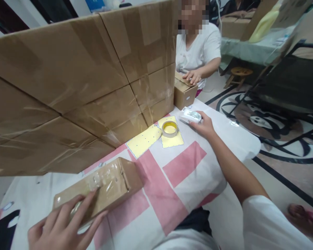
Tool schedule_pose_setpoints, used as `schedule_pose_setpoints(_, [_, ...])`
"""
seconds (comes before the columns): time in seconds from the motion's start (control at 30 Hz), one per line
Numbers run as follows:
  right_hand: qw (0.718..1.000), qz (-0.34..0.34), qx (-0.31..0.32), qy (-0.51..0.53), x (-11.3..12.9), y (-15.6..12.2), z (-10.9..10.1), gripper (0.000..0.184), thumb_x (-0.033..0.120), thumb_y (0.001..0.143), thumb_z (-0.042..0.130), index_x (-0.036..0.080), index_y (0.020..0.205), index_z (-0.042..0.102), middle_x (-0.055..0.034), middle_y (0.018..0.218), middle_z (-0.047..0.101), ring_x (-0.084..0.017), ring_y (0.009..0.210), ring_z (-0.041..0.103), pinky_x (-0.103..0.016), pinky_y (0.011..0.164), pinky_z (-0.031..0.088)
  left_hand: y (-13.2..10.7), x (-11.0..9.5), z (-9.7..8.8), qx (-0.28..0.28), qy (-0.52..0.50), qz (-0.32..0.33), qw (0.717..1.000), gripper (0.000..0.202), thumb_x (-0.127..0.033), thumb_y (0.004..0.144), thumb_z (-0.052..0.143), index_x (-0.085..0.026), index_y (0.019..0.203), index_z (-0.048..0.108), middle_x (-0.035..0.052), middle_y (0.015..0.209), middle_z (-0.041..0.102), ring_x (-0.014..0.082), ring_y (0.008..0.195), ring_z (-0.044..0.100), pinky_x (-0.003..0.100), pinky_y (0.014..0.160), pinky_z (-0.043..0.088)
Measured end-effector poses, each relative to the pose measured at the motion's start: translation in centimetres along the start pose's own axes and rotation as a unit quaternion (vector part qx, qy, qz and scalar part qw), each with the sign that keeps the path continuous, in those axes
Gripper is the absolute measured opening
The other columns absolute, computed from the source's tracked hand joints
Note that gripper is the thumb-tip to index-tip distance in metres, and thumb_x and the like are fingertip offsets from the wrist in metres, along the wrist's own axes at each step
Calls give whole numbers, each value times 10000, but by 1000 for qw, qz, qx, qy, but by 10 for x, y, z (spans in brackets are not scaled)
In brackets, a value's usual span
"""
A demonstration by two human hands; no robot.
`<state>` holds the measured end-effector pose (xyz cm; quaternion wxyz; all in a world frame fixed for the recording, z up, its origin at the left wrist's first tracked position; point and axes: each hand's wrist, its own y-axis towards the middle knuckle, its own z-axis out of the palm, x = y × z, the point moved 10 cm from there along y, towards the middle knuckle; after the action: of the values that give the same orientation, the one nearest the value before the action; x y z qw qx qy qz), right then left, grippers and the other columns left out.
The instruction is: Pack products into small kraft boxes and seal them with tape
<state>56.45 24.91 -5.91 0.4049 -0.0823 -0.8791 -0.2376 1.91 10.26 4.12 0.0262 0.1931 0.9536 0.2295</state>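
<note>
A taped cardboard box (pixel 108 180) lies on the table at the lower left, with shiny clear tape along its top. My left hand (pixel 65 222) rests on this box, fingers stretched apart over the top and thumb along the near side. Farther off to the right, my right hand (pixel 205 126) is closed on a white, partly clear tape dispenser (pixel 191 115), low over the tabletop or touching it; I cannot tell which. Left of the dispenser, a roll of tape (pixel 169 129) with a yellow core lies flat on the cloth's yellow pattern.
Stacked cardboard boxes (pixel 94 80) form a tall wall along the table's far left side. A person in a white shirt (pixel 199 45) sits across, one hand on a smaller box (pixel 185 92). The tablecloth (pixel 187 187) is white and pink. A black chair (pixel 292 76) stands at right.
</note>
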Motion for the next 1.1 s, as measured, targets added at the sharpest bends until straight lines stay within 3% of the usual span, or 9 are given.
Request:
schedule_pose_setpoints(0.1, [988,-100,89,74,48,-14,-2,600,461,775,770,184,1272,582,-114,1253,660,-296,1131,638,-408,979,508,14,-53,-27,-98,-16,80,992,714,-445,822,668,-459,1496,434,41,862,700,319,703,592,463,627,398])
schedule_pose_setpoints(0.17, [964,-149,194,108,81,-34,8,592,429,787,780,191,1290,579,-111,1276,648,-285,1137,642,-382,964,514,30,-107,-28,-105,-164,154,969,748,-233,785,730,-364,1481,491,36,835,684,253,690,591,411,620,445])
schedule_pose_setpoints(0.27, [912,-192,344,119,121,-71,30,541,371,839,738,202,1325,570,-106,1291,643,-267,1163,633,-364,980,506,68,-172,6,-41,-328,136,934,563,-217,857,685,-304,1398,556,39,821,625,226,724,577,364,637,478])
schedule_pose_setpoints(0.33, [888,-213,393,107,138,-90,42,509,330,863,711,203,1335,569,-107,1284,643,-261,1184,618,-370,1007,488,91,-192,41,-8,-351,73,934,456,-299,908,657,-275,1356,578,69,922,588,230,840,578,373,733,508])
schedule_pose_setpoints(0.43, [874,-232,417,96,149,-106,54,462,253,863,691,197,1309,585,-106,1233,652,-251,1147,624,-370,990,488,107,-197,84,52,-326,15,944,387,-378,934,626,-256,1302,632,94,1027,516,258,987,540,424,853,498])
schedule_pose_setpoints(0.5, [868,-232,428,94,148,-112,61,436,209,855,678,193,1283,595,-102,1200,657,-244,1107,633,-362,961,495,109,-191,100,84,-312,-1,946,294,-394,939,617,-268,1193,697,90,1044,500,271,1026,517,438,878,475])
schedule_pose_setpoints(0.63, [855,-234,450,110,146,-119,69,413,146,846,655,187,1254,609,-92,1165,657,-229,1084,623,-340,929,492,105,-181,110,132,-327,-16,936,174,-394,928,634,-272,987,743,76,1069,515,273,1051,510,431,904,447])
schedule_pose_setpoints(0.9, [827,-247,481,156,143,-129,87,431,65,843,634,196,1254,619,-82,1181,657,-221,1119,590,-340,953,469,99,-175,142,262,-422,-66,865,154,-263,928,609,-223,790,663,43,991,522,227,1009,533,375,905,440])
schedule_pose_setpoints(1.1, [821,-237,488,178,138,-130,96,455,40,854,622,195,1281,602,-73,1175,653,-203,1102,591,-321,937,464,93,-176,142,298,-437,-68,846,179,-281,968,551,-228,812,622,46,1022,543,228,1045,520,374,915,435])
